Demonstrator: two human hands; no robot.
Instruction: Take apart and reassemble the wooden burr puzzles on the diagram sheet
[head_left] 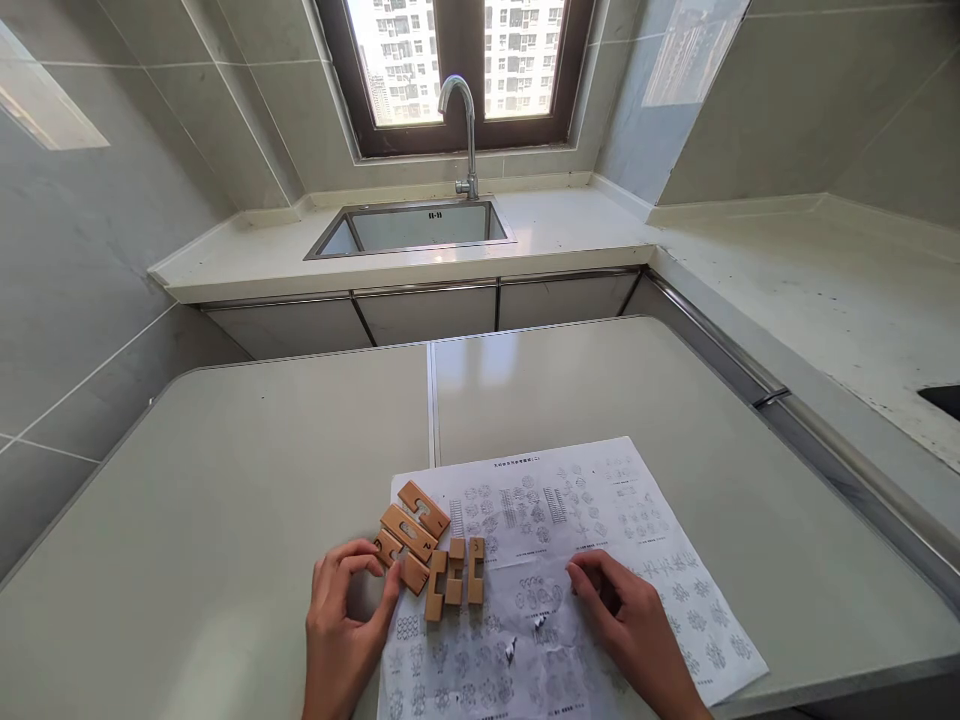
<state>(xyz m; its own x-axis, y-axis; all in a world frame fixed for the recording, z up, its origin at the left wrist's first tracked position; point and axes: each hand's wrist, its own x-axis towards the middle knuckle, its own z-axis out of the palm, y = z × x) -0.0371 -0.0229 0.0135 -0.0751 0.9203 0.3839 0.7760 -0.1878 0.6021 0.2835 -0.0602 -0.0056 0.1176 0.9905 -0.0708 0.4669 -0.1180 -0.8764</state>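
My left hand [345, 615] rests at the left edge of the wooden puzzle pieces, with thumb and index finger curved apart and their tips against a notched, numbered piece [415, 573]. Beyond it, a piece marked 2 [409, 531] and another slotted piece [424, 508] lie slanted side by side. To their right, three notched pieces, among them a tall one [436, 587] and a rightmost one [476, 572], form a row on the printed sheet [540, 480]. My right hand [626, 610] is over the sheet's right part, fingers curled and thumb close to index, nothing visible in it.
The sheet, covered in line diagrams with small torn spots, lies on a pale table [225, 480] with a centre seam. Behind are a counter [555, 220], a steel sink [420, 225] and a faucet [469, 130]. Another counter [825, 290] runs along the right.
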